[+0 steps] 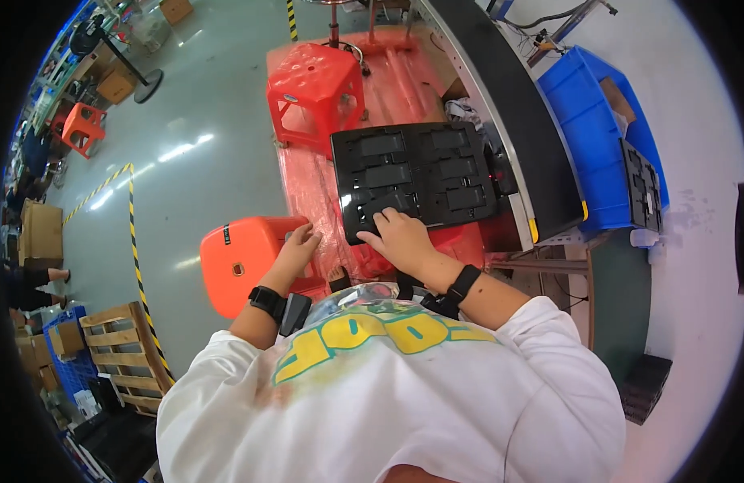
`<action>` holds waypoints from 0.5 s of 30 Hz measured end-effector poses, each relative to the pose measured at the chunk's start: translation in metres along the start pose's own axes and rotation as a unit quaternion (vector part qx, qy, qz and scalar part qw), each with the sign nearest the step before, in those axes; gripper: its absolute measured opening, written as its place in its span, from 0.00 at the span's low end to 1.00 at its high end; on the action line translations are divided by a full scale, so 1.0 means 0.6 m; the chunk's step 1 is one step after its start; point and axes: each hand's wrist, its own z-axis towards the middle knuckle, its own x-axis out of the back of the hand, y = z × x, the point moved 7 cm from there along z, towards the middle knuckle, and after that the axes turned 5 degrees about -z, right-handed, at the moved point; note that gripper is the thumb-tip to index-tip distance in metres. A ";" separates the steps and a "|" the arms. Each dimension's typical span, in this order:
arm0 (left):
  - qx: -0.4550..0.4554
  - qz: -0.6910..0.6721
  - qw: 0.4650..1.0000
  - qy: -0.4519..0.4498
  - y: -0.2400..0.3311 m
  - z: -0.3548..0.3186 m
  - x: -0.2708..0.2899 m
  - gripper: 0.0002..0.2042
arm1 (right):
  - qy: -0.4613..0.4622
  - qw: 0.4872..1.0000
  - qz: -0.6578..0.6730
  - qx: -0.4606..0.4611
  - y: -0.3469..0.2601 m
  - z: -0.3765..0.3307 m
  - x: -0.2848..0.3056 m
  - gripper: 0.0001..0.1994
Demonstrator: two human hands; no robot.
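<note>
A black tray [420, 179] lies in front of me, with several flat black rectangular parts set in its recesses in two columns. My right hand [402, 240] reaches over its near left corner. Its fingers and thumb are on a dark rectangular part [389, 203] there, which sits at a slant to the others; the underside of the grip is hidden. To the left of the tray, my left hand [298, 251] hangs above the edge of a red stool [241, 270]. Its fingers are apart and nothing shows in them.
Beyond the tray stands another red stool [311, 88] on pink plastic film [299, 181]. A black conveyor belt [517, 88] with a metal side rail runs along the right. Past it is a blue bin [581, 105] with a black tray [641, 185] leaning on it. A wooden pallet [126, 354] stands lower left.
</note>
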 end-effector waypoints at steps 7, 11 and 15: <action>-0.335 0.299 0.893 0.033 0.147 -0.033 -0.033 0.24 | 0.063 0.977 0.148 -0.141 0.028 -0.014 0.020 0.13; -0.458 0.358 0.810 -0.081 0.229 -0.051 -0.126 0.24 | 0.053 0.965 0.192 -0.170 0.047 -0.064 0.007 0.10; -0.496 0.407 0.757 -0.127 0.223 -0.031 -0.183 0.23 | 0.014 0.954 0.209 -0.214 0.064 -0.123 -0.003 0.10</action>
